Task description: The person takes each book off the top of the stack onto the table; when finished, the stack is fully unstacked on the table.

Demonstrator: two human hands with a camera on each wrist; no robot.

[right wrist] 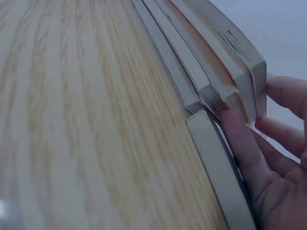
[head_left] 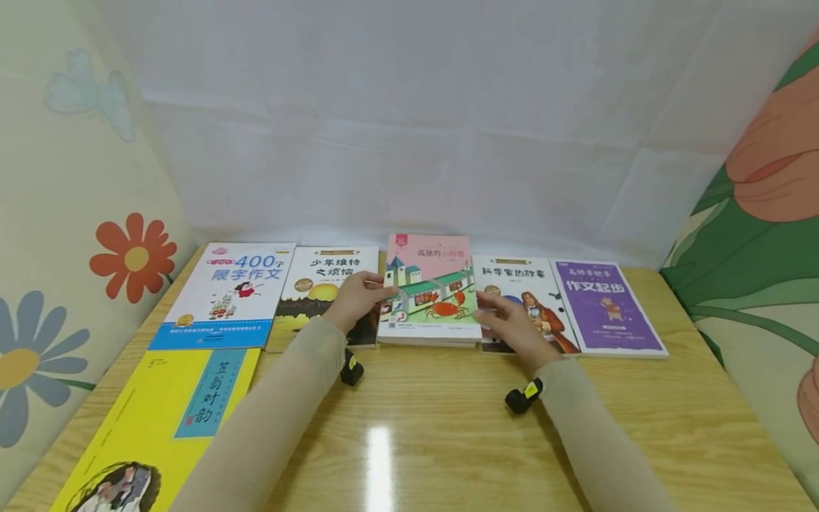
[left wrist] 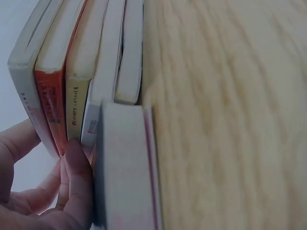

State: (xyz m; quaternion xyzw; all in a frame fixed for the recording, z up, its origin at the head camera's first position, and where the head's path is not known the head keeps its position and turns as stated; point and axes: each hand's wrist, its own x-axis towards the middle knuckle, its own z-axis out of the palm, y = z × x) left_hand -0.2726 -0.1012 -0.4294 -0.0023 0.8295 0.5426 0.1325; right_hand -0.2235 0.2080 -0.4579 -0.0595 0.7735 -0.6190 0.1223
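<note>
A stack of several books stands at the back middle of the table, topped by a pink storybook [head_left: 430,284] with a red crab on its cover. My left hand [head_left: 355,300] touches the stack's left side, its fingertips against the book edges. From the right, my right hand [head_left: 517,328] rests its fingers along the opposite side. The left wrist view shows the book stack [left wrist: 72,91] edge-on, with an orange and a yellowish spine, beside the left hand [left wrist: 48,196]. In the right wrist view, fingers of the right hand [right wrist: 276,177] touch the book stack [right wrist: 230,72] near its corner.
Left of the stack lie a black-and-white book [head_left: 329,263] and a blue-and-white book [head_left: 224,291]; a large yellow book [head_left: 141,405] lies in front. To the right are a scientist-story book [head_left: 512,274] and a purple book [head_left: 604,306]. A white cloth [head_left: 409,128] hangs behind the table [head_left: 448,427].
</note>
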